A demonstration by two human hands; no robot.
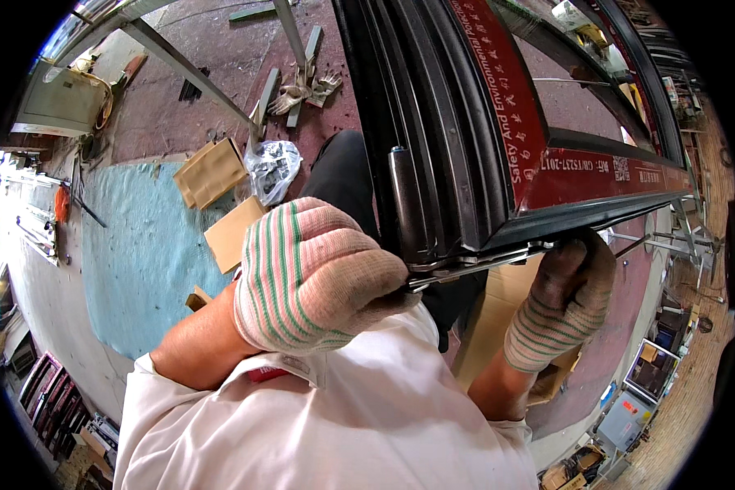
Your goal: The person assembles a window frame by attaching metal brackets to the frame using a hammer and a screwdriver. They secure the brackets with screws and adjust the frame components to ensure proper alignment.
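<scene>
Head view: gloved hands at the near edge of a dark window frame (pixel 526 175).
Left hand (pixel 322 273) pinches a metal strip (pixel 486 263); right hand (pixel 565 302) curls beneath, grip unclear. The frame looks stiff, probably heavy, best held by opposite sides; it partly hides the right hand. Cardboard (pixel 210 174) and a plastic bag (pixel 272 170) lie leftward.

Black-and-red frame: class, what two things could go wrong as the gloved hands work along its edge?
1. The left hand curls at one end of the metal strip, so a finger might get pinched against the black-and-red frame.
2. The right hand is at the lower edge, its grip unclear; a loose hold could slip.
</scene>
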